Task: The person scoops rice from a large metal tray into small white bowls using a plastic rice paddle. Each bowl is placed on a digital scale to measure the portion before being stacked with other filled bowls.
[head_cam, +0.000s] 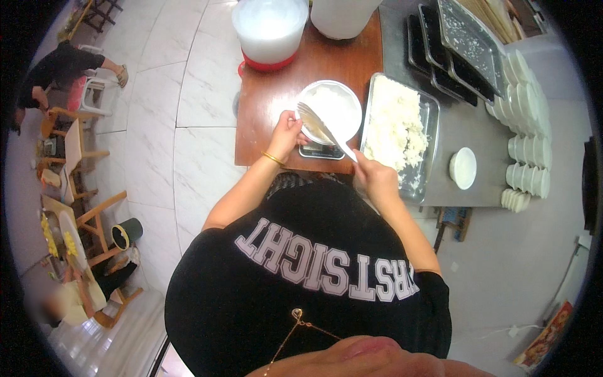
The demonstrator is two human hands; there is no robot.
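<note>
My left hand (286, 135) grips the near-left rim of a round white bowl (352, 109), its thumb near the paddle's tip. White grainy food lies inside the bowl. Under the bowl, a small digital scale (322, 151) shows only its near edge. In my right hand (378, 181) is the white handle of a serving paddle (326, 132). Its blade is ridged and slants across the bowl's near-left part. Just right of the bowl, a rectangular metal tray (430, 141) holds white food that looks like cooked rice (393, 118), with some bare metal showing along its right and near sides.
On the wooden tabletop (264, 101) stand a translucent tub with a red base (269, 37) and another white container (344, 16). The grey counter holds stacked dark trays (471, 47), a small white bowl (464, 168) and stacked bowls (527, 146). Two people sit at far left.
</note>
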